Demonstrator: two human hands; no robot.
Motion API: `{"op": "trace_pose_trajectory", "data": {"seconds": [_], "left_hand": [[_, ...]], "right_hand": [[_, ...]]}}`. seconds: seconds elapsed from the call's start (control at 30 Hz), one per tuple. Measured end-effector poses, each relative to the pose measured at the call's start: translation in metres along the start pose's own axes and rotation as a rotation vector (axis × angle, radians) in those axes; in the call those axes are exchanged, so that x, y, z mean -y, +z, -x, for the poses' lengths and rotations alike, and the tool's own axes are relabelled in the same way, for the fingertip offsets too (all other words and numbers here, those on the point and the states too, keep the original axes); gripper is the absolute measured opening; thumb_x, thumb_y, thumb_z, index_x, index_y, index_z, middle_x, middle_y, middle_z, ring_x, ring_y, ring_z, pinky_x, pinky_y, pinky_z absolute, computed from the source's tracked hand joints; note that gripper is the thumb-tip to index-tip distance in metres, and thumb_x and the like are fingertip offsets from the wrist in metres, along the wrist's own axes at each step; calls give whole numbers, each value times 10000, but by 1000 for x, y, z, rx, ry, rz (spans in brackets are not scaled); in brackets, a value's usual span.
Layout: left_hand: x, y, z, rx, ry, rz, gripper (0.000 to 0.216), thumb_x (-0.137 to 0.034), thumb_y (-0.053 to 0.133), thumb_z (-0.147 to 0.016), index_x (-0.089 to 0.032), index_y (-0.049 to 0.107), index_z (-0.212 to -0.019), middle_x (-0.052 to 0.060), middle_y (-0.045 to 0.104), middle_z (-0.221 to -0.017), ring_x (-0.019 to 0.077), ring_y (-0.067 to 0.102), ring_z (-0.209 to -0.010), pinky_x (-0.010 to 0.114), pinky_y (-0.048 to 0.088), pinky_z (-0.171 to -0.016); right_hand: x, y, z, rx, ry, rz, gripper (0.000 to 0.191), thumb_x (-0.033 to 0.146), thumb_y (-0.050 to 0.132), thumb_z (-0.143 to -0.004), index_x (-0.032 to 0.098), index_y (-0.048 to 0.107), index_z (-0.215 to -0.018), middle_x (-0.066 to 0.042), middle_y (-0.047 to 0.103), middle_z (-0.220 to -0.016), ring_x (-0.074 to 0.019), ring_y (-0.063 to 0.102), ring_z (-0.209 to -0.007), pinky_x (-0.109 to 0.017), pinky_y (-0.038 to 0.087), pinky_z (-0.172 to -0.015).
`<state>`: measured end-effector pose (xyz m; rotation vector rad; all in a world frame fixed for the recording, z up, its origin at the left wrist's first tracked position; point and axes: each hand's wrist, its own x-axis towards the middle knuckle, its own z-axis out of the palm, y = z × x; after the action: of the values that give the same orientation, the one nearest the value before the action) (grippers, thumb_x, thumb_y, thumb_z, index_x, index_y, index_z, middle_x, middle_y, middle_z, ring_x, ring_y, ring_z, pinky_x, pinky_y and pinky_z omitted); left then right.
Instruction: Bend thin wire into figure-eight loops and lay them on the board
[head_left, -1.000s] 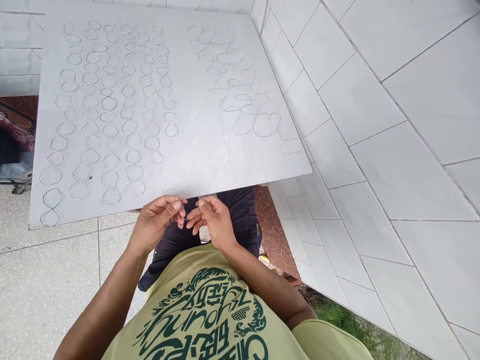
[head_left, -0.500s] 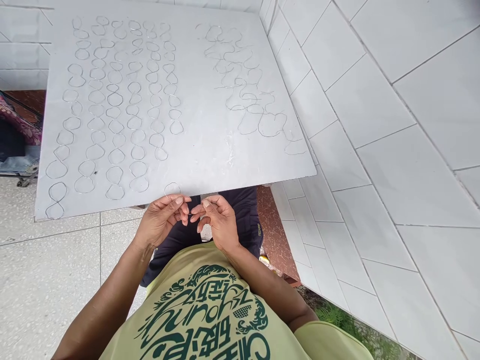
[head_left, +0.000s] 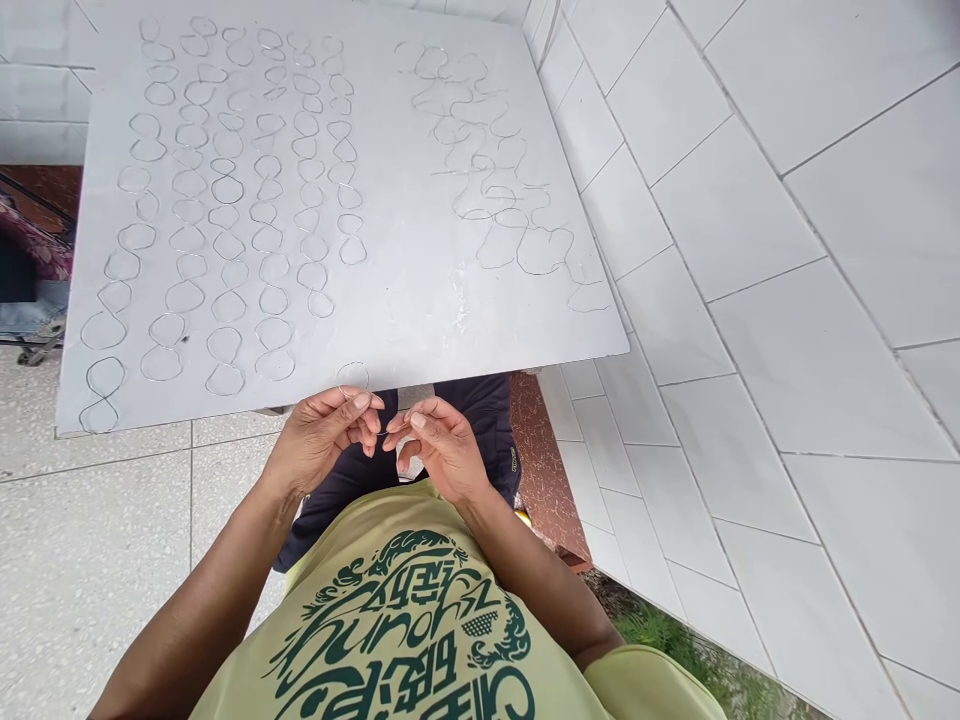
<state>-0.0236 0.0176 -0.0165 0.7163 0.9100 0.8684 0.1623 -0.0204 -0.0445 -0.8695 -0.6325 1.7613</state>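
Observation:
A thin wire (head_left: 353, 364) is pinched in my left hand (head_left: 330, 432), its one round loop standing out above the fingers over the board's near edge. My right hand (head_left: 442, 447) faces it a small gap away, thumb and forefinger pressed together on the free end of the same wire. A short stretch of that wire shows between the two hands. On the white board (head_left: 412, 300) lie columns of wire figure-eights (head_left: 227, 181) at the left. Loose curved wires (head_left: 487, 200) lie tangled toward the right.
White tiled wall (head_left: 750, 250) runs along the board's right side. A reddish-brown ledge (head_left: 544, 480) stands below the near right corner, with green plants (head_left: 667, 640) beyond it. Speckled floor (head_left: 97, 540) spreads at the left, and dark cloth items (head_left: 22, 260) sit by the board's left edge.
The view has shifted slightly, and the board's left side appears a little lower-left. Both hands keep their pinch on the wire, its loop shifting slightly right in the picture.

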Motion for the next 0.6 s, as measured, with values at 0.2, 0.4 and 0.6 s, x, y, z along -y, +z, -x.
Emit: {"op": "trace_pose_trajectory", "data": {"seconds": [0.2, 0.4, 0.6], "left_hand": [[-2, 1, 2, 61, -43, 40, 231, -357, 799, -877, -139, 795, -952, 22, 689, -658, 137, 641, -489, 250, 539, -463], [0, 4, 6, 47, -42, 44, 238, -358, 789, -886, -135, 794, -970, 33, 709, -685, 159, 667, -513, 279, 568, -491], [0, 8, 10, 32, 0, 0, 246, -382, 785, -888, -154, 802, -979, 52, 728, -740, 164, 668, -566, 307, 566, -553]], "right_hand": [[4, -3, 4, 56, -19, 53, 322, 493, 840, -806, 217, 682, -857, -64, 762, -945, -225, 738, -770, -310, 585, -509], [1, 0, 5, -62, -170, 55, 201, 376, 846, -814, 224, 714, -797, -58, 776, -945, -188, 703, -709, -289, 551, -497], [2, -4, 4, 112, -60, 3, 310, 481, 845, -805, 223, 747, -947, -78, 742, -986, -230, 702, -856, -324, 574, -577]]}}
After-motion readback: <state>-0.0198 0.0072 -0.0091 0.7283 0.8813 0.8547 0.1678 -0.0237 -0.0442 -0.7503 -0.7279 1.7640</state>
